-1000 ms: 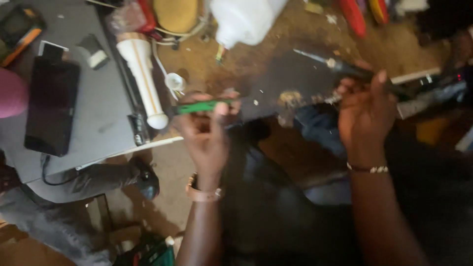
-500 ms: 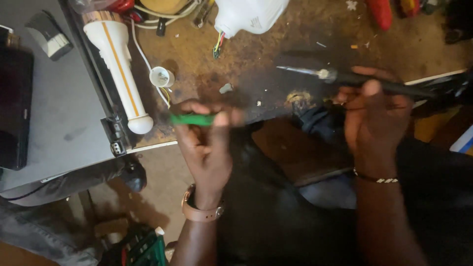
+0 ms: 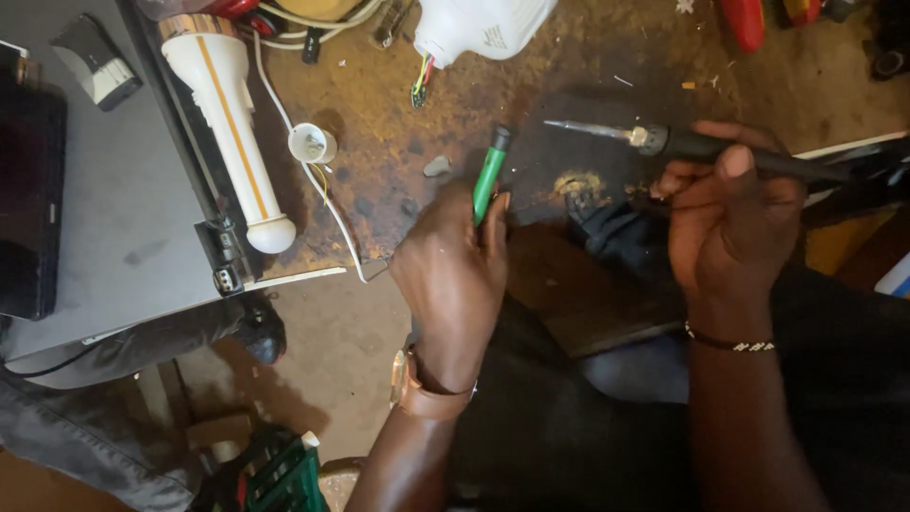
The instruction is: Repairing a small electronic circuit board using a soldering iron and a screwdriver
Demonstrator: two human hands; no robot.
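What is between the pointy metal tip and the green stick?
Nothing visible. The soldering iron in the right hand points its tip at the green tool held by the left hand; only bare dark worktop lies between.

The desk (image 3: 398,190) looks rough, matt and rust-stained. The green tool (image 3: 489,171) in the left hand (image 3: 455,275) appears smooth, slightly glossy plastic. The soldering iron (image 3: 701,147) in the right hand (image 3: 730,213) has a dull metal tip and a matt black handle. The white torch (image 3: 232,133) is glossy plastic; the grey laptop lid (image 3: 123,218) is smooth and matt, lightly smudged.
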